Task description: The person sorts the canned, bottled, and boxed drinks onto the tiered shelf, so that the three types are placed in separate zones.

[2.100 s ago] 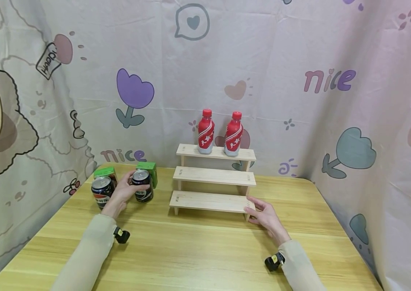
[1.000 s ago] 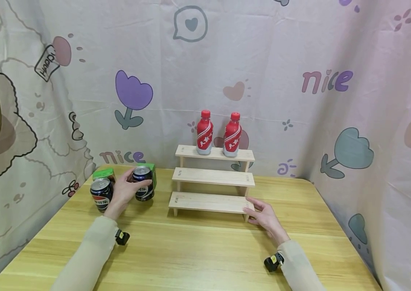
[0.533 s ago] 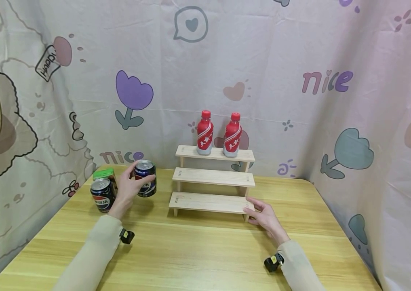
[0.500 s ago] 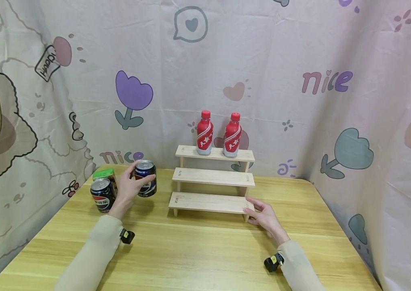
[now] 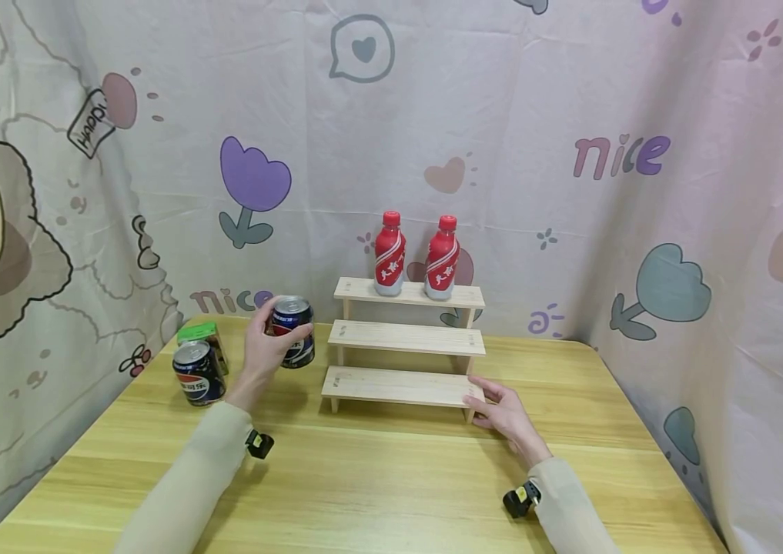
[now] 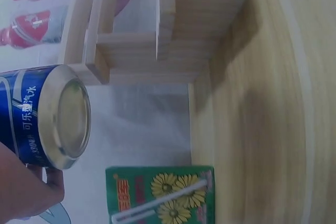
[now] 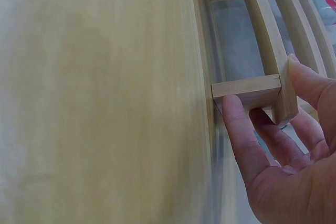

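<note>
My left hand (image 5: 261, 352) grips a dark blue cola can (image 5: 294, 314), thumb across its front, held above the table to the left of the wooden three-step display stand (image 5: 398, 385). In the left wrist view the can (image 6: 31, 111) shows its metal end, with fingers behind it. My right hand (image 5: 507, 417) holds the right end of the stand's lowest step. Seen from the right wrist, one fingertip of that hand (image 7: 294, 177) presses the leg's edge and another lies at the board. Two red bottles (image 5: 389, 258) stand upright on the top step; the lower two steps are bare.
On the table's left side a second cola can (image 5: 199, 375) stands before a green drink carton (image 5: 201, 332). A green carton (image 6: 163, 195) with flowers and a straw shows in the left wrist view. A printed curtain (image 5: 537, 92) hangs behind the table (image 5: 391, 485).
My left hand has lifted the cola can off the table and carried it rightward, toward the stand. My right hand stays at the lowest step's end.
</note>
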The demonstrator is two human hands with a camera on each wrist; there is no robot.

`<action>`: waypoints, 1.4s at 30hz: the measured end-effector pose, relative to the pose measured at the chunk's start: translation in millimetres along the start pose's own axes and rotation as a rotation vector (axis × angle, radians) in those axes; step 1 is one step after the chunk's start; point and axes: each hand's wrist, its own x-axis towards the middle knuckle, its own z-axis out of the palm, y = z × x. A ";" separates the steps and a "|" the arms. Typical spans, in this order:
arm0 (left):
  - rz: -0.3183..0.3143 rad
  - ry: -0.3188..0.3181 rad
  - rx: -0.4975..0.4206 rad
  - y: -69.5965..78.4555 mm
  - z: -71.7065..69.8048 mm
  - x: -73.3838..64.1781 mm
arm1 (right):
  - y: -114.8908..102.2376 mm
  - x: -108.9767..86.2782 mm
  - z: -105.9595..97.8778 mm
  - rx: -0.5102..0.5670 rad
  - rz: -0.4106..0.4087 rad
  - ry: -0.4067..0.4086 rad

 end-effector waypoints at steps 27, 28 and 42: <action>0.095 0.021 0.010 23.1 49.3 0.1 | -5.3 -0.5 0.5 0.023 0.051 0.018; 0.097 0.023 0.010 23.2 51.5 -0.1 | -5.2 -0.3 0.7 0.022 0.048 0.017; 0.125 0.021 0.009 23.2 81.4 -1.8 | -1.0 2.4 0.5 0.027 0.041 0.024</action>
